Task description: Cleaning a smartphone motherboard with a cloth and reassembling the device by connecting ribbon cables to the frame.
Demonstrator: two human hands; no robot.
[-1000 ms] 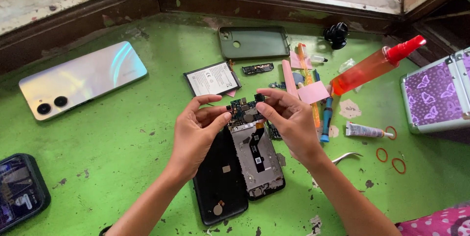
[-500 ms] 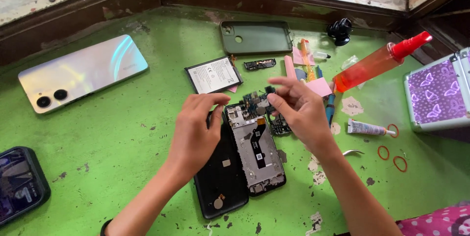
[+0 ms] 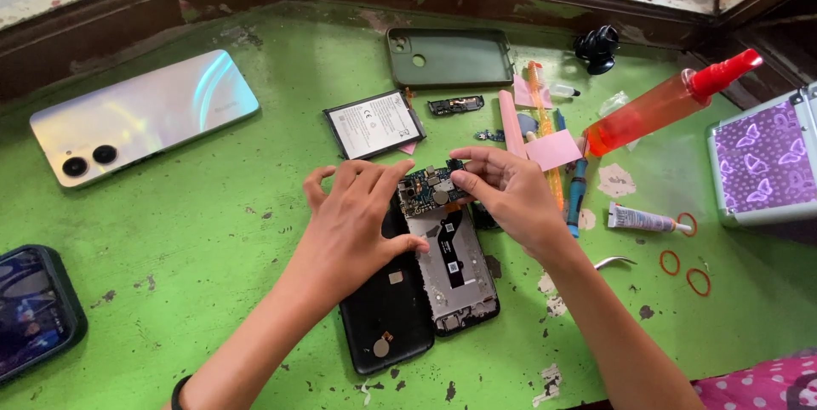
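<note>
My left hand point(image 3: 357, 223) pins the opened phone point(image 3: 447, 265) flat on the table point(image 3: 213, 231) while right-hand fingers point(image 3: 477, 173) pinch its circuit board point(image 3: 430, 189).

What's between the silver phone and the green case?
Only bare green table, in the head view. The silver phone and green case lie apart; the battery sits nearer the hands, below that stretch.

My left hand point(image 3: 353, 223) lies palm down near the middle of the desk, fingers spread and bent, thumb stretched out to the right. My right hand point(image 3: 509, 193) sits just beside it, fingertips pinched together and pointing left. Both forearms run up bare from the near edge, converging toward the centre.
</note>
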